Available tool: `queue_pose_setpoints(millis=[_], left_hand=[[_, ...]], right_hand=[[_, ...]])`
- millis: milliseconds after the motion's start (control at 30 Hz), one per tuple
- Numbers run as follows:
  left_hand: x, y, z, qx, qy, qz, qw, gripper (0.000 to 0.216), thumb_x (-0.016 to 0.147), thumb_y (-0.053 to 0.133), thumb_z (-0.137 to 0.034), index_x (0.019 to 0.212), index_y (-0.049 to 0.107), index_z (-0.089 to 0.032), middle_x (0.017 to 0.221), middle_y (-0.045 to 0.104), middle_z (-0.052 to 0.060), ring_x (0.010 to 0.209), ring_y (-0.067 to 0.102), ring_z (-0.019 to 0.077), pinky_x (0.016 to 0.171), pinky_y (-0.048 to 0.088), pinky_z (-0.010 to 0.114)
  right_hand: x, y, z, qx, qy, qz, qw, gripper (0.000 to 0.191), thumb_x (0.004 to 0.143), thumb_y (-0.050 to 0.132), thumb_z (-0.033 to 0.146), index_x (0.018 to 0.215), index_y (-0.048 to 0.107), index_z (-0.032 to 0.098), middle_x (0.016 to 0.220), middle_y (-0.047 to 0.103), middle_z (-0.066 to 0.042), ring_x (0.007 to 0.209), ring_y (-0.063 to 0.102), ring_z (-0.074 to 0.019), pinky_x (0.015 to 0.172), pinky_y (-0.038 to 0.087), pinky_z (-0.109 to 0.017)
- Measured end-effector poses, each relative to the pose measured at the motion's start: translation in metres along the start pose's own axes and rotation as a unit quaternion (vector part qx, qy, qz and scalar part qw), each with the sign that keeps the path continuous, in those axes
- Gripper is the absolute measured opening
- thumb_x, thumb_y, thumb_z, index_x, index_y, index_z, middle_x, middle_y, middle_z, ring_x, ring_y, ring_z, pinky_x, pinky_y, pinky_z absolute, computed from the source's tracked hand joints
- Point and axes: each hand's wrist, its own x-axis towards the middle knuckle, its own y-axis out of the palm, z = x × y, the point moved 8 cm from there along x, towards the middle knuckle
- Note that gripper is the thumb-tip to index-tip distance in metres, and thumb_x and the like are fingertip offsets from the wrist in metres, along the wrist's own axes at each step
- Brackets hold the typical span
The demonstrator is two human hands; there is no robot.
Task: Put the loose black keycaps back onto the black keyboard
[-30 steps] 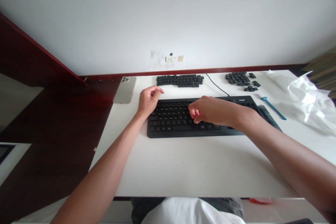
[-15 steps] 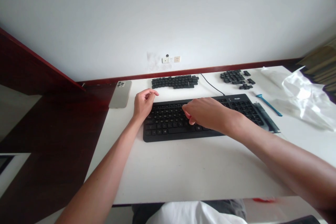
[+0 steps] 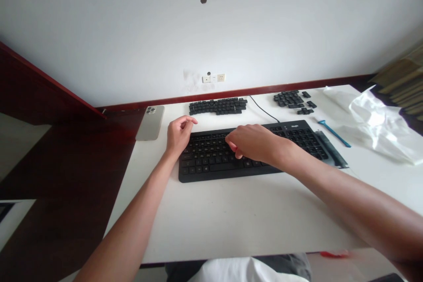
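Note:
A black keyboard (image 3: 205,158) lies on the white table in front of me. My right hand (image 3: 247,141) is over its middle, fingers bent down and pressed together against the keys. Whatever those fingers may hold is hidden under the hand. At the keyboard's upper left corner rests my left hand (image 3: 180,134), its fingers loosely curled in and the index finger a little forward; I see nothing in it. Behind the keyboard sit rows of loose black keycaps (image 3: 218,106), and a second cluster of keycaps (image 3: 288,98) lies farther right.
A phone (image 3: 150,123) lies face down at the left table edge. Right of the keyboard are a dark translucent strip (image 3: 331,149), a blue slim-handled tool (image 3: 334,133) and a crumpled clear plastic bag (image 3: 380,123). A cable (image 3: 262,108) runs back from the keyboard toward the wall.
The whole view has shifted slightly, so the table items appear a little lower and to the left. Both hands keep nearly the same pose and place on the keyboard.

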Motion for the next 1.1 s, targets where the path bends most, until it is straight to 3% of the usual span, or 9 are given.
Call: queue_pose_setpoints(millis=[333, 700, 1100], left_hand=[[0.001, 0.000, 0.001, 0.009, 0.007, 0.011, 1.000, 0.022, 0.086, 0.057, -0.026, 0.078, 0.076, -0.021, 0.050, 0.038, -0.005, 0.049, 0.030, 0.0116, 0.053, 0.021, 0.028], [0.000, 0.000, 0.003, 0.006, -0.009, 0.019, 1.000, 0.023, 0.085, 0.055, -0.024, 0.081, 0.077, -0.020, 0.053, 0.044, -0.004, 0.050, 0.031, 0.0117, 0.053, 0.020, 0.027], [0.001, 0.000, 0.005, 0.022, -0.006, 0.015, 1.000, 0.023, 0.087, 0.056, -0.025, 0.081, 0.077, -0.019, 0.054, 0.049, -0.003, 0.051, 0.030, 0.0113, 0.053, 0.022, 0.028]], right_hand=[[-0.006, -0.001, -0.006, 0.042, -0.023, -0.009, 0.999, 0.010, 0.088, 0.073, 0.013, 0.095, 0.078, 0.018, 0.095, 0.079, -0.010, 0.089, 0.074, -0.0265, 0.065, 0.043, -0.032], [-0.024, -0.021, -0.027, 0.032, -0.003, -0.074, 0.997, 0.017, 0.089, 0.065, 0.006, 0.084, 0.075, 0.019, 0.087, 0.077, -0.008, 0.078, 0.072, -0.0232, 0.064, 0.039, -0.031], [-0.010, -0.004, -0.003, 0.009, -0.042, -0.049, 0.998, 0.007, 0.091, 0.074, 0.013, 0.094, 0.078, 0.018, 0.092, 0.079, -0.009, 0.086, 0.074, -0.0264, 0.061, 0.038, -0.031]])
